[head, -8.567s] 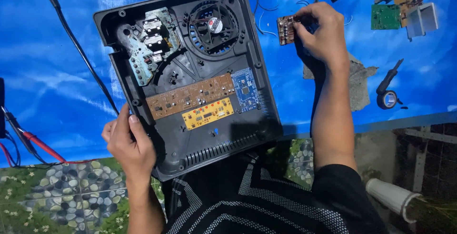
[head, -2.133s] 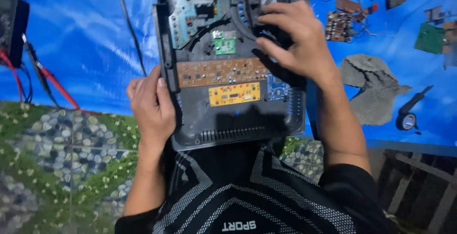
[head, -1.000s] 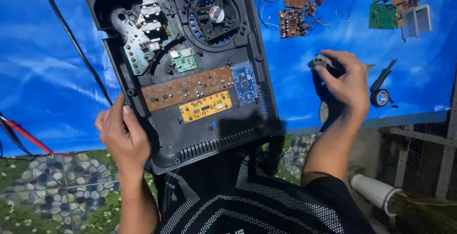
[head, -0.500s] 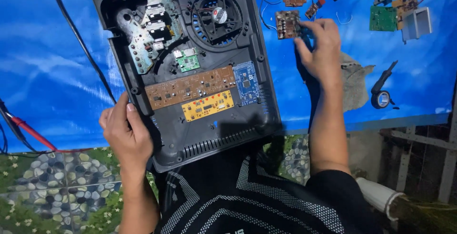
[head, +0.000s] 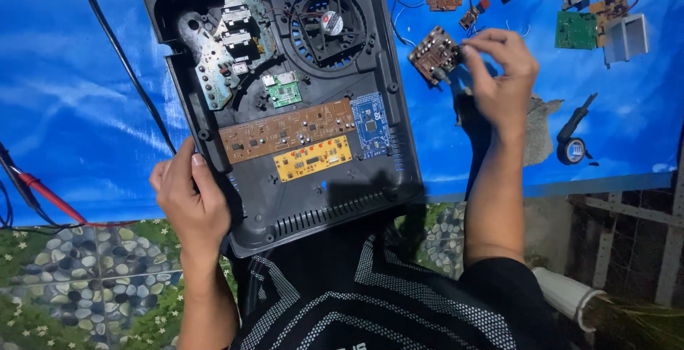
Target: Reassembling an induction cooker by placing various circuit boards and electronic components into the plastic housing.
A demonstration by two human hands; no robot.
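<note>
Blue plastic sheet (head: 85,108) covers the tabletop, and it is wrinkled and shiny in the light. At the lower left of the frame a cloth with grey pebbles and green leaves (head: 78,286) shows under the sheet. At the lower right there is a bare wall and a white pipe (head: 563,294).

A big black plastic case with its cover off (head: 285,200) lies open in the middle of the frame. Inside it sit a round black fan (head: 329,24), a long brown circuit board (head: 288,129), a yellow circuit board (head: 312,159), a small blue circuit board (head: 370,123) and a little green circuit board (head: 285,93). So the case is already opened up, and many parts are still in it.

The left hand (head: 187,204) grips the lower left edge of the case, fingers curled around it. The right hand (head: 502,79) is at the upper right of the frame, fingers pinched together on a small brown circuit board with wires (head: 433,54) that lies on the sheet, out of the case.

More loose parts lie along the top right: a green square board (head: 574,31), tiny boards and wires, and a roll of black tape (head: 571,150). A black cable (head: 121,65) runs down the left side, and a red probe (head: 46,197) pokes in at the left edge.
</note>
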